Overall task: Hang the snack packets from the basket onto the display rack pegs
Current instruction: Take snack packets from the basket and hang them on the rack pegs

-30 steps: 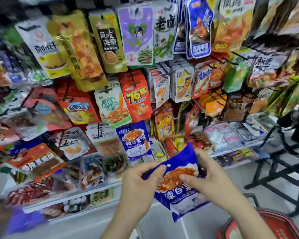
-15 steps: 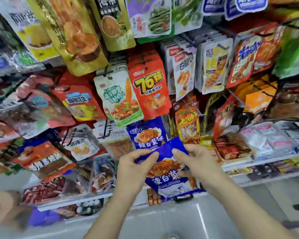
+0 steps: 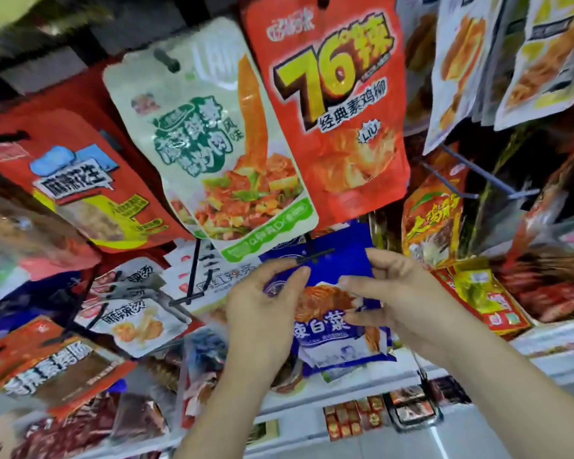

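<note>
Wall-to-wall hanging snacks crowd the dark display rack (image 3: 130, 31) ahead of you: a big red foil pouch marked 76 (image 3: 332, 127) at twelve o'clock, a white-and-green pouch (image 3: 212, 154) at eleven. Just below centre, you've got the blue plastic snack packet (image 3: 338, 332) up at the black wire peg (image 3: 315, 255), top edge right at its crossbar. Your left hand (image 3: 262, 316) pinches the packet's nine o'clock edge, and your right hand (image 3: 401, 299) has its fingers curled round the three o'clock edge.
</note>
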Available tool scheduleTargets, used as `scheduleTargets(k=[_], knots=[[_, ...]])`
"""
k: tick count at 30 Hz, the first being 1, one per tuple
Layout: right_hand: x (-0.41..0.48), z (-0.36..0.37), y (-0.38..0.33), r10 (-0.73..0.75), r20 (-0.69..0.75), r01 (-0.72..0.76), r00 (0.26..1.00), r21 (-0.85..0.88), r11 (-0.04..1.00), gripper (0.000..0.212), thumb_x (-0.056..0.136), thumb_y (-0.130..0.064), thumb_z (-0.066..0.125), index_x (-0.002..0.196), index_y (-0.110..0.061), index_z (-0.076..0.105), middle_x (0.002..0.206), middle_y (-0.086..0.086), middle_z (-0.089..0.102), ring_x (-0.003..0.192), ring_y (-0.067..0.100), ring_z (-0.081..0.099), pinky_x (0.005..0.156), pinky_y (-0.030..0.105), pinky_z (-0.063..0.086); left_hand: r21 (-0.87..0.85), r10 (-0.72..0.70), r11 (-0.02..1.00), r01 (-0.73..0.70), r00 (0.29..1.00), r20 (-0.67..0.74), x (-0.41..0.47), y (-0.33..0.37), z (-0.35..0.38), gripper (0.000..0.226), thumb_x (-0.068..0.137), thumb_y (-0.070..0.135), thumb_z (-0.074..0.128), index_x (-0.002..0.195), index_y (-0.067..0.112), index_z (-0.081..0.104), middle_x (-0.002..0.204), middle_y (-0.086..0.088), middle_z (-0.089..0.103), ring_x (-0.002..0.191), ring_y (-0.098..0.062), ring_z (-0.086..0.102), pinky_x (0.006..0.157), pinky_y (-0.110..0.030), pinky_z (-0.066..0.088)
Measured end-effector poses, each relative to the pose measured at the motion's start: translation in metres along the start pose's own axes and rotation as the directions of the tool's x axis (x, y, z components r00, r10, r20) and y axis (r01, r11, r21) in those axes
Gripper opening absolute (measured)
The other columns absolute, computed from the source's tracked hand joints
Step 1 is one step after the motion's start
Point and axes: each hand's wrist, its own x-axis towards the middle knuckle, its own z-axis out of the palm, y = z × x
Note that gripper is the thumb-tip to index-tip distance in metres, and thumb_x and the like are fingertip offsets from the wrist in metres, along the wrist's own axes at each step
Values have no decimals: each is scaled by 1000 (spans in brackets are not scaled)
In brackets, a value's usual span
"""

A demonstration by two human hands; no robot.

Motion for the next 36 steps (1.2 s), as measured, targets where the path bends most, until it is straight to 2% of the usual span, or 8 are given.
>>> scheduleTargets(k=[2,6,11,17,20,23,28,36], knots=[[-1,-2,-3,22,52,-20,998,-30,999,30,70,-16,78,100,-16,75,73,0,68,65,16,61,56,31,57,-1,27,1000,-27,998,60,1,-1,0,25,83,14,73,78,37,67,76,21,70,79,12,62,67,-4,45],[-1,-1,-1,-6,62,12,998,-96,995,28,74,-23,74,100,-14,77,94,0,75,78,13,71,54,27,57,-15,96,995,-95,982,162,-5,-1,-2,24,84,8,71,87,32,73,87,27,70,84,10,64,69,-4,45],[2,6,4,-119,-76,109,990,-122,986,17,87,-13,68,102,-13,76,96,-5,73,85,9,71,57,29,60,32,99,994,-103,990,103,3,-11,4,20,86,19,70,87,39,70,86,27,70,85,11,63,74,-5,46],[17,10,9,-227,-149,207,963,-139,968,11,87,-12,70,96,-11,75,83,7,71,60,4,63,53,25,57,181,236,955,-235,972,18,15,-24,14,8,91,22,65,96,28,69,76,20,66,74,4,61,63,-11,45],[20,9,8,-246,-159,230,956,-111,967,9,87,-12,70,94,-14,75,80,3,70,59,2,61,51,23,55,164,268,950,-264,963,0,16,-22,14,16,90,22,67,89,39,65,68,22,67,70,-1,62,60,-15,47],[22,7,8,-236,-162,224,958,-88,971,11,86,-12,70,96,-13,74,80,3,71,59,7,61,51,24,56,146,243,959,-243,970,22,19,-18,14,23,90,20,67,86,42,64,68,30,66,70,-4,63,64,-22,50],[29,6,6,-225,-172,208,959,-114,971,8,84,-13,74,92,-11,74,77,4,70,57,8,62,49,23,52,33,54,998,-56,996,74,30,-14,12,10,90,17,65,94,25,70,89,1,72,81,-23,68,76,-37,57],[34,3,4,-291,-169,254,942,-213,944,10,85,-17,74,92,-10,74,69,-2,69,50,1,60,45,20,49,160,94,981,-111,990,109,32,-12,9,18,93,20,63,109,17,71,99,4,71,88,-13,67,79,-29,55]])
